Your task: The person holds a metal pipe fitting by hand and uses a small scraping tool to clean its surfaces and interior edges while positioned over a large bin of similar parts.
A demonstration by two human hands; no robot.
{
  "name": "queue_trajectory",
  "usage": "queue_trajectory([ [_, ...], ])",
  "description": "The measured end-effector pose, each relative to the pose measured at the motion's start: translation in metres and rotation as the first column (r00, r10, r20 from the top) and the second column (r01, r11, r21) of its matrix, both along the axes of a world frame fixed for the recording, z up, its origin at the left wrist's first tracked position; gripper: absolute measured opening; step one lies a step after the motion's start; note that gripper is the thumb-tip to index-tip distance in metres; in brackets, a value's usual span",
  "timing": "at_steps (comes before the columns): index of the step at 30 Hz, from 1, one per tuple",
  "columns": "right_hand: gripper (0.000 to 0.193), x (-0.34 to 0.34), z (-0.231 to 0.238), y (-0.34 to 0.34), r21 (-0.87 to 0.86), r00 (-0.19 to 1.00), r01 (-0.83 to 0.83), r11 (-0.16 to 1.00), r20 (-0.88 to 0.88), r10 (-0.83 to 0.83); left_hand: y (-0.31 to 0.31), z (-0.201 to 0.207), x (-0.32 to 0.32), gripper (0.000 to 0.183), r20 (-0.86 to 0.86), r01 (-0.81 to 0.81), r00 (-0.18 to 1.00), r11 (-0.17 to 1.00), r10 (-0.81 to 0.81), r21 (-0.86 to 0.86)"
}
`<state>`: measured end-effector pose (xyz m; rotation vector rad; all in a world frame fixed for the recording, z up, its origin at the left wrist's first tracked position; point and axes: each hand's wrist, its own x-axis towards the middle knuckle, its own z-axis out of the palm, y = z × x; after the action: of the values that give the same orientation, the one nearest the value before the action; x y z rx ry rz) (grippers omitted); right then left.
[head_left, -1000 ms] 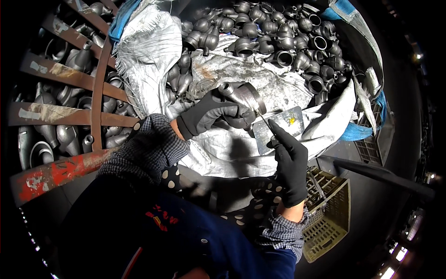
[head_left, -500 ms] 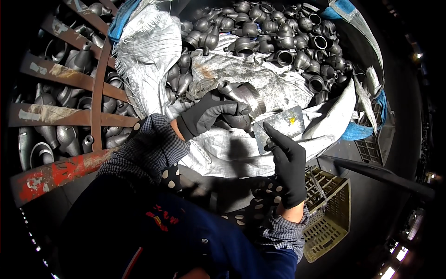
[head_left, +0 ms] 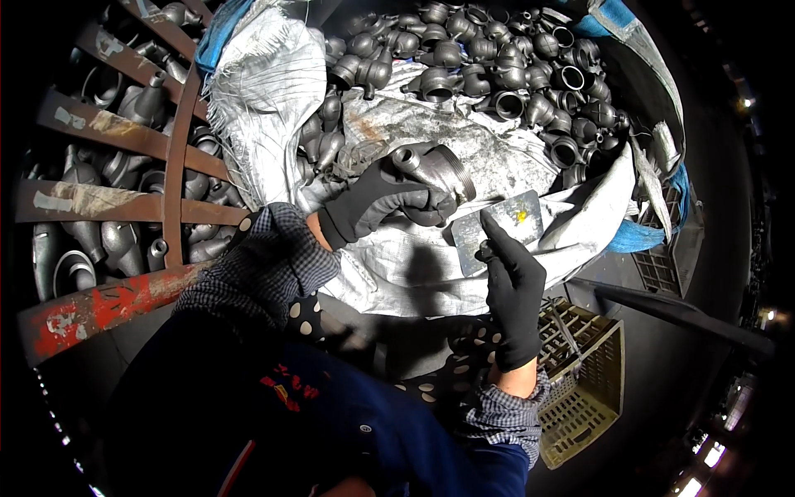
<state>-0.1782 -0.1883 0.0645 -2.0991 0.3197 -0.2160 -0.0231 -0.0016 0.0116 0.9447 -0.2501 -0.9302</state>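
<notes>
My left hand (head_left: pixel 383 201), in a dark glove, grips a grey cast-metal fitting (head_left: pixel 439 172) above the bag. Its narrow pipe end points up and left, and its wide, threaded mouth faces right. To the right, my gloved right hand (head_left: pixel 515 290) is apart from the fitting. The index finger reaches up and left while the other fingers curl in; what they hold, if anything, is too small to name. Just beyond those fingertips, a flat grey plate (head_left: pixel 515 224) with a yellow spot lies on the bag's near edge.
Many similar castings (head_left: pixel 505 70) fill the far part of the large white woven bag (head_left: pixel 273 91). A rusty brown metal frame (head_left: pixel 108 132) at left holds more of them. At lower right is an olive plastic crate (head_left: pixel 584 406), below a dark bar (head_left: pixel 671 306).
The fitting has turned slightly in my left hand, so its pipe end opens more toward me. My right hand has drawn back a little from it.
</notes>
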Motion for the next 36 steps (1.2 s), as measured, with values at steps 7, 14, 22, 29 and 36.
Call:
queue_trajectory([
  [7, 0.051, 0.002, -0.005, 0.005, -0.172, 0.999, 0.032, 0.985, 0.031, -0.027, -0.008, 0.014, -0.006, 0.082, 0.052, -0.053, 0.997, 0.998, 0.054, -0.024],
  [14, 0.051, 0.003, -0.006, 0.013, -0.266, 0.998, 0.025, 0.964, 0.061, -0.009, -0.010, 0.014, -0.007, 0.082, 0.104, -0.085, 0.991, 0.996, 0.087, -0.021],
  [22, 0.054, 0.004, -0.011, 0.014, -0.247, 0.994, 0.069, 0.966, 0.100, -0.045, -0.009, 0.010, -0.008, 0.081, 0.103, -0.092, 0.990, 0.996, 0.093, -0.016],
  [29, 0.048, 0.005, -0.009, 0.013, -0.151, 0.999, -0.020, 0.988, -0.031, 0.016, 0.001, -0.017, 0.002, 0.043, 0.002, -0.050, 0.999, 0.998, 0.050, 0.033],
  [36, 0.038, 0.006, 0.013, 0.001, 0.373, 0.975, 0.060, 0.926, -0.220, 0.025, 0.003, -0.008, 0.003, 0.013, -0.056, 0.036, 0.998, 0.994, -0.030, 0.099],
])
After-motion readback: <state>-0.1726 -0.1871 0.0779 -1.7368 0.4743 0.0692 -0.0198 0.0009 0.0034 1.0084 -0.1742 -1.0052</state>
